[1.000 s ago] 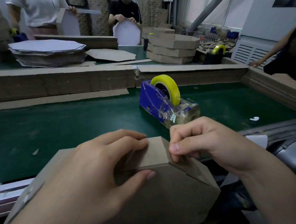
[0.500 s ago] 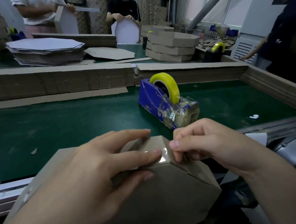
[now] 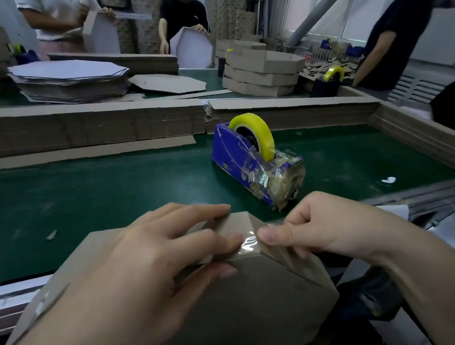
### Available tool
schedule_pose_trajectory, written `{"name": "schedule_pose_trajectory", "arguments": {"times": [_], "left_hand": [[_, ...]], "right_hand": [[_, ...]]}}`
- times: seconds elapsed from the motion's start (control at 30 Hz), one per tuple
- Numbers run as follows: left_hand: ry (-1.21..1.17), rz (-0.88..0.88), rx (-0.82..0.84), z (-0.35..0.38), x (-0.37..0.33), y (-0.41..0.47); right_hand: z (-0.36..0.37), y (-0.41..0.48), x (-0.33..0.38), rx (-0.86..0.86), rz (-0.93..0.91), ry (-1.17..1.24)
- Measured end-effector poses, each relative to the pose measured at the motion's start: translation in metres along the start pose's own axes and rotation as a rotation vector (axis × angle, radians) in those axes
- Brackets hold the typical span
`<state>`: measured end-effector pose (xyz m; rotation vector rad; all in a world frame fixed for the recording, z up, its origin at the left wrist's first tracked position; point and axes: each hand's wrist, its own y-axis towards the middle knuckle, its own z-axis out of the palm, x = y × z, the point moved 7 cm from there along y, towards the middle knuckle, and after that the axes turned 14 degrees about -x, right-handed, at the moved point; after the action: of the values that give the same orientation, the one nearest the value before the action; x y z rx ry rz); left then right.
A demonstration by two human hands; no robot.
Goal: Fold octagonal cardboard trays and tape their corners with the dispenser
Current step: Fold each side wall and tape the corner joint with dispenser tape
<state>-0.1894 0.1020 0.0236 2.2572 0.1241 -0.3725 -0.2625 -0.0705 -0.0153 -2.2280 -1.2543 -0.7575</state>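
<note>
At the upper left of the frame lies a stack of flat octagonal blanks [image 3: 68, 77], none folded yet, so by my reading plenty of work is left. In the lower left, the left hand [image 3: 138, 261] spreads over the cardboard tray [image 3: 248, 309]. Its fingers are nearly straight and press the folded side wall, one fingertip sits at the edge of the tape, and the thumb lies flat on the tray's base. It presses rather than grasps.

The tray fills the bottom centre, tilted up off the green belt [image 3: 106, 187] with its underside toward the camera. At the corner near the frame's middle, a strip of clear tape [image 3: 248, 243] bridges two wall flaps and is being smoothed down. This corner looks nearly sealed. Whether the other corners are taped I cannot tell, since most are hidden or out of frame.

Above it, in the centre, the blue tape dispenser [image 3: 249, 163] stands on the belt, close to the hands but apart from them, with its yellow roll [image 3: 253, 127] loaded. In the upper centre, a pile of finished trays [image 3: 262, 72] shows several are already done.

Right of centre, the right hand [image 3: 321, 227] has curled fingers. Its thumb pins the tape's right end onto the wall while its fingers close behind, pinching the tray's wall.
</note>
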Motion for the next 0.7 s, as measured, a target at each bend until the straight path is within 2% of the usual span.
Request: {"name": "schedule_pose_trajectory", "arguments": {"times": [0.07, 0.13, 0.2, 0.3, 0.37, 0.4, 0.5, 0.57, 0.7], "left_hand": [[-0.025, -0.018, -0.006, -0.002, 0.002, 0.000], [-0.052, -0.030, -0.015, -0.004, 0.004, 0.001], [-0.064, -0.034, -0.020, -0.006, 0.004, 0.001], [-0.006, 0.002, 0.022, -0.005, 0.002, 0.002], [0.105, 0.060, 0.097, 0.001, -0.002, 0.003], [0.154, 0.072, 0.133, 0.004, -0.003, 0.004], [0.235, 0.089, 0.174, 0.008, -0.003, 0.005], [0.220, 0.074, 0.147, 0.005, -0.001, 0.006], [0.155, 0.058, 0.086, 0.003, 0.002, 0.006]], "right_hand": [[-0.001, 0.002, -0.012, -0.010, 0.046, -0.099], [-0.004, 0.004, -0.018, -0.005, 0.030, -0.105], [-0.019, 0.010, -0.021, -0.084, -0.014, -0.051], [-0.060, 0.034, -0.031, -0.421, -0.041, 0.259], [-0.084, 0.057, -0.050, -0.704, 0.003, 0.309], [-0.088, 0.070, -0.059, -0.752, 0.050, 0.272], [-0.073, 0.103, -0.082, -0.581, 0.224, 0.195], [-0.067, 0.110, -0.090, -0.516, 0.295, 0.287], [-0.067, 0.113, -0.091, -0.450, 0.303, 0.506]]}}
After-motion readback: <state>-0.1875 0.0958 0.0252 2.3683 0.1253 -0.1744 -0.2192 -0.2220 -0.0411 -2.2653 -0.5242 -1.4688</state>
